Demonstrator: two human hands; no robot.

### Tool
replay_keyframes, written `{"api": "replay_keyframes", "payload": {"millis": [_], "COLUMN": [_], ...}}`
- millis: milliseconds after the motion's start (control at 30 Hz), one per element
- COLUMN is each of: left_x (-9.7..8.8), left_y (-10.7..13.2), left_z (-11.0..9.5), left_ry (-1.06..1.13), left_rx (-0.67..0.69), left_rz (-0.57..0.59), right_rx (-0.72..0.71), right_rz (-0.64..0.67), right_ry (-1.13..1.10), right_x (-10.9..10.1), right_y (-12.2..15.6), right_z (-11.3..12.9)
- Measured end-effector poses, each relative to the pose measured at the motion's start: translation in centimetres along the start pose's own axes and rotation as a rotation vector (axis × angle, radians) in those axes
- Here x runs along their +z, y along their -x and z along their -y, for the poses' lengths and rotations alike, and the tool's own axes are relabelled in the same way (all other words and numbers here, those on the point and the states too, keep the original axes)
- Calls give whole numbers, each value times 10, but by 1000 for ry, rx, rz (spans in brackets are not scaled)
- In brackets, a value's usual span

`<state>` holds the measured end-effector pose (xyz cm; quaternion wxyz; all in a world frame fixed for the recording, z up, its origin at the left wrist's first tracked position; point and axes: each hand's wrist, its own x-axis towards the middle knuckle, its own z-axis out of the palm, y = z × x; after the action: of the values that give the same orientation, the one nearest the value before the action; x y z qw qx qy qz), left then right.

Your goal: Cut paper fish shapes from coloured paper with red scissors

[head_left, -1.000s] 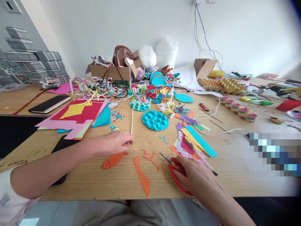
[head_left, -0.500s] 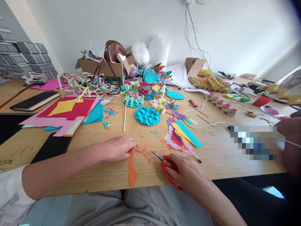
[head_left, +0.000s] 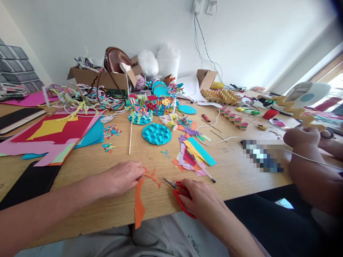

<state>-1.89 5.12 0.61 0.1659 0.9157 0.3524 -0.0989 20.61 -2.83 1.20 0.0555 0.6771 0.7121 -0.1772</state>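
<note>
My left hand (head_left: 128, 177) rests low over the table with its fingers closed at the top end of an orange paper piece (head_left: 139, 207). The lower end of this piece reaches the table's front edge. Thin orange paper scraps (head_left: 153, 177) lie just right of my left fingertips. In my right hand (head_left: 199, 198) is a pair of scissors with red handles (head_left: 180, 202); the metal blades (head_left: 168, 181) point left toward the scraps and look closed or nearly so. To the right of the scraps sits a pile of coloured paper strips (head_left: 190, 157) with a pen (head_left: 203, 169) across it.
A turquoise wavy disc (head_left: 157, 134) and a decorated paper craft (head_left: 150, 105) stand behind my hands. Coloured sheets (head_left: 61, 130) are stacked at left. A white cable (head_left: 227, 139) crosses the table. At right, another person's hands (head_left: 302, 139) hold a yellow zigzag paper strip (head_left: 302, 116).
The view has turned right, bringing the other person's hands and zigzag strip into sight. My hands keep nearly the same places by the orange paper, and the scissors stay in my right hand.
</note>
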Motion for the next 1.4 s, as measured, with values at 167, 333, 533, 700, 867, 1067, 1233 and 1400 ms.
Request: {"api": "replay_keyframes", "payload": {"millis": [167,333,533,700,867,1067,1233,1400], "left_x": [1,-7,-8,-4,-2,-1,-1,3], "left_y": [-1,3,-2,-19,-30,-33,-33,-35], "left_z": [1,6,1,-7,-8,-5,-1,5], "left_ry": [17,49,-5,-99,-136,-103,-28,72], "left_rx": [25,-37,-47,-60,-22,-3,-34,-47], "left_rz": [-7,-100,-115,-111,-103,-117,-129,-159], "right_rx": [4,17,19,14,-5,-137,-352,-412], "right_rz": [-24,-60,-58,-51,-59,-110,-100,-59], "right_ry": [77,148,212,260,278,219,18,0], "right_x": [-1,-3,-8,-12,-18,-24,-19,-9], "right_y": [-4,-15,-22,-23,-23,-25,-39,-61], "right_z": [0,-2,2,6,8,15,29,41]}}
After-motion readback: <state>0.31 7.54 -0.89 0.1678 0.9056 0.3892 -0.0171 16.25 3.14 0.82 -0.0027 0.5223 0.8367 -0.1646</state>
